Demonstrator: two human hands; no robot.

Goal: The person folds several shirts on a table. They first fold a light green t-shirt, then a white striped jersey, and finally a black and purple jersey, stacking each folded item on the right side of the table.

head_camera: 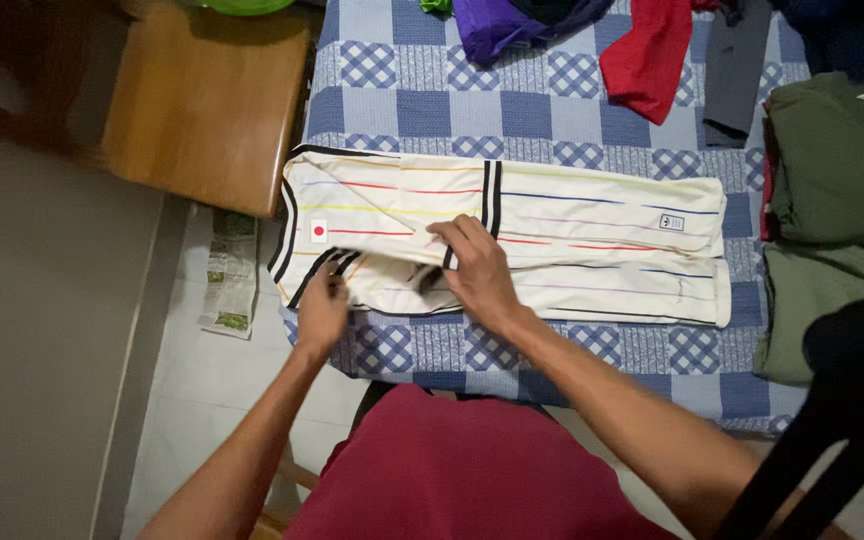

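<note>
Cream jersey (592, 235) with thin coloured stripes and black trim lies folded lengthwise across a blue checked bedspread (512, 110). Right hand (477, 270) rests palm down on the jersey's near fold, fingers together and flat, pressing the cloth near the black-striped sleeve edge. Left hand (322, 310) is at the jersey's near left corner, fingers curled onto the black-trimmed hem; cannot tell if it pinches the hem or only touches it. Folded green garments (837, 170) stack at the right edge, just beside the jersey. Purple cloth (492, 25), red cloth (647, 55) and grey cloth (732, 70) lie at the far side. Wooden stool (202, 100) stands left of the bed, newspaper (232, 275) on the floor near it.
</note>
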